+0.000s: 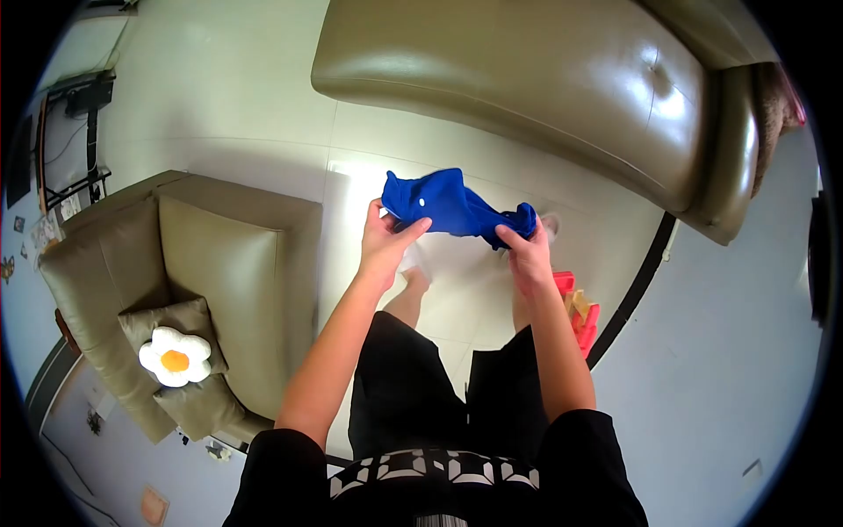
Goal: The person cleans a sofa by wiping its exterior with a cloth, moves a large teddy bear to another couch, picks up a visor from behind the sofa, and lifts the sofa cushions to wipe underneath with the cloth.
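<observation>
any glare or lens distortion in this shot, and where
Head view: glare spots on the olive sofa toward the picture's right; head view: bright reflection on the floor, just left of the blue cloth; head view: wide-angle bending, with black corners.

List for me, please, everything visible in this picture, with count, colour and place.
blue cloth: 1, blue, centre
long sofa: 1, olive, top right
armchair: 1, olive, left
flower cushion: 1, white with orange centre, on armchair
plain cushions: 2, olive, on armchair
red-and-yellow item: count unclear, right of centre
tiled floor: 1, pale, middle
wall: 1, pale blue, right
left-edge clutter: too small to count
shirt: 1, black, bottom
shorts: 1, black, lower middle
left hand: 1, bare, gripping cloth's left end
right hand: 1, bare, gripping its right end
</observation>
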Demonstrator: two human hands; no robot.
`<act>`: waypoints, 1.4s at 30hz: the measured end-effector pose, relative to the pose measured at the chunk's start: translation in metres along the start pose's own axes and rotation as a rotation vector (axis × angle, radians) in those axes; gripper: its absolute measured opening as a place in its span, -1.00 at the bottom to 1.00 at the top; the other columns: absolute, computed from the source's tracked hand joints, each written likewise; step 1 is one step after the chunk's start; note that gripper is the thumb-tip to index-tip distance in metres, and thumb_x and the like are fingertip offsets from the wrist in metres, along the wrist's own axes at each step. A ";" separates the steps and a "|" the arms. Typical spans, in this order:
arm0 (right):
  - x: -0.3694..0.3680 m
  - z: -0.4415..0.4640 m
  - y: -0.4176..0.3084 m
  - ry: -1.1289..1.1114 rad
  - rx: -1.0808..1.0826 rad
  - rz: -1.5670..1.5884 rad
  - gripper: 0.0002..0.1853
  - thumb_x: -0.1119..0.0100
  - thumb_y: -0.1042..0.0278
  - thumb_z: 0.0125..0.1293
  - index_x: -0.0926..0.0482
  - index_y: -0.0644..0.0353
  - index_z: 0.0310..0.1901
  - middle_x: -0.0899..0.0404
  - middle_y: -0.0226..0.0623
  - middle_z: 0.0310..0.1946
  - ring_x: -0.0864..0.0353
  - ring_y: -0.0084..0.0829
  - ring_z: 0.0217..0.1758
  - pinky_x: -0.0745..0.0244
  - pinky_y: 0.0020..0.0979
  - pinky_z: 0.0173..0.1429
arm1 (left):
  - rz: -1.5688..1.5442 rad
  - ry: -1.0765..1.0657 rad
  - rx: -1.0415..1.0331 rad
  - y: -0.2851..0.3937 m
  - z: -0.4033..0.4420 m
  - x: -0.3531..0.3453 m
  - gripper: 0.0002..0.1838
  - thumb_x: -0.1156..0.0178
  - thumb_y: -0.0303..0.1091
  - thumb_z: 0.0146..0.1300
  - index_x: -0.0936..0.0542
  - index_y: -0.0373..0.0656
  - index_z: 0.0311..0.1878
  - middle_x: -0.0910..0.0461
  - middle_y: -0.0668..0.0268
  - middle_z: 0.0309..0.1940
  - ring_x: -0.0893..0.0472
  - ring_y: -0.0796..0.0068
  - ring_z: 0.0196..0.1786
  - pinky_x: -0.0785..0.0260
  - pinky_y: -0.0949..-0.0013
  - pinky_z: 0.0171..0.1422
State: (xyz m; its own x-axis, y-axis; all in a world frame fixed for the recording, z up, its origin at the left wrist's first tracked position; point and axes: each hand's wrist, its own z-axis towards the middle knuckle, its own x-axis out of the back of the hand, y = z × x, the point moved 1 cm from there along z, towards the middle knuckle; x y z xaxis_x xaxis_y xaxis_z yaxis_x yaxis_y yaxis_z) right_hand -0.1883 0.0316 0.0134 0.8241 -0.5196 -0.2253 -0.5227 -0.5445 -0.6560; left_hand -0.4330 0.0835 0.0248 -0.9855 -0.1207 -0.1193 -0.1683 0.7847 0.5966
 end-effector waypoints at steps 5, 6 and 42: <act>-0.017 0.004 0.013 -0.018 0.190 -0.374 -0.13 -0.38 0.69 0.22 -0.15 0.10 0.51 -0.55 -0.34 0.08 -0.58 -0.52 0.10 -0.55 -0.41 0.15 | 0.257 -0.069 -0.192 -0.020 0.024 0.030 0.08 -0.55 -0.56 0.08 -0.17 0.05 0.63 -0.69 0.21 -0.08 -0.68 0.42 -0.04 -0.56 0.30 0.13; -0.008 0.014 0.020 -0.093 0.250 -0.474 -0.05 -0.38 0.66 0.23 -0.05 0.07 0.57 -0.51 -0.27 0.17 -0.57 -0.48 0.15 -0.57 -0.38 0.14 | 0.416 -0.096 -0.242 -0.023 0.032 0.031 0.05 -0.55 -0.59 0.08 -0.22 0.03 0.62 -0.68 0.22 -0.03 -0.67 0.45 0.01 -0.56 0.32 0.15; -0.042 0.242 0.091 -0.191 1.547 -0.561 -0.35 -0.22 0.63 0.25 -0.39 0.18 0.42 -0.58 -0.08 0.23 -0.65 -0.16 0.16 -0.58 -0.30 0.17 | -0.147 0.789 -1.150 -0.038 0.334 -0.002 -0.52 -0.40 -0.29 0.37 -0.33 -0.16 0.16 -0.35 0.22 0.01 -0.47 0.46 -0.16 -0.45 0.39 -0.02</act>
State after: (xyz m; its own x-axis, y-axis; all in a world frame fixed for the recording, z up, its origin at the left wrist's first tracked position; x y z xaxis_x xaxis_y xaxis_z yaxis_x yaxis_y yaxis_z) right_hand -0.2173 0.1630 -0.2107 0.8973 -0.3501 0.2689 0.4313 0.5647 -0.7037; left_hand -0.4172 0.2571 -0.2621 -0.6452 -0.7640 0.0061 0.1858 -0.1492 0.9712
